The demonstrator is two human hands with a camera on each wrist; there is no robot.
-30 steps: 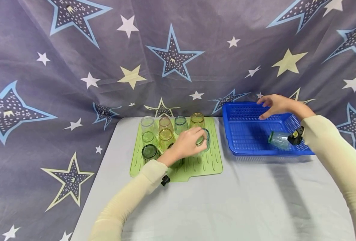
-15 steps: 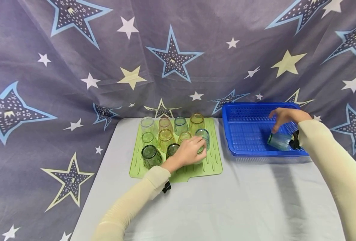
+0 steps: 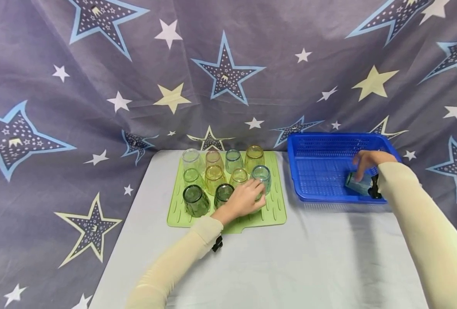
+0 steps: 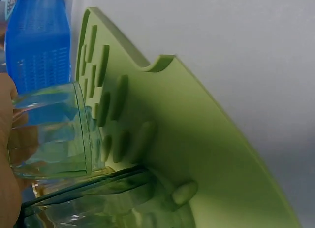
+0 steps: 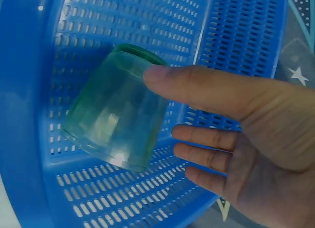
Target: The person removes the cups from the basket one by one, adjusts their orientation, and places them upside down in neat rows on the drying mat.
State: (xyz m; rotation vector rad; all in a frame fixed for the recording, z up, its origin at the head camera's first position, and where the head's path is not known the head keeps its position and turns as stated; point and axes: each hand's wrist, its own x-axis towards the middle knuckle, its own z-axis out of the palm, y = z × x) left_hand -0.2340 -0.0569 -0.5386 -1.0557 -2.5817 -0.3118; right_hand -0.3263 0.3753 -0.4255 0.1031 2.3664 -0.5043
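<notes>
My left hand (image 3: 246,197) grips a light green drinking glass (image 4: 54,134), mouth down, low over the front right of a green draining mat (image 3: 270,216). Beside it on the mat are a dark green glass (image 3: 196,204) and a blue glass (image 3: 261,174), both upside down. My right hand (image 3: 369,159) reaches into the blue basket (image 3: 313,198). There a clear green glass (image 5: 113,110) lies on its side. In the right wrist view the thumb overlaps the glass near its green base, while the other fingers extend beyond it without curling round.
Several more upturned glasses stand in rows on the mat, among them a yellow one (image 3: 214,179) and an amber one (image 3: 254,156). The basket stands to the right of the mat on a white tabletop (image 3: 290,266). A star-patterned curtain (image 3: 135,64) hangs behind.
My left hand has come slightly nearer with its glass, lower on the mat. My right hand has moved down into the basket, to the glass lying there.
</notes>
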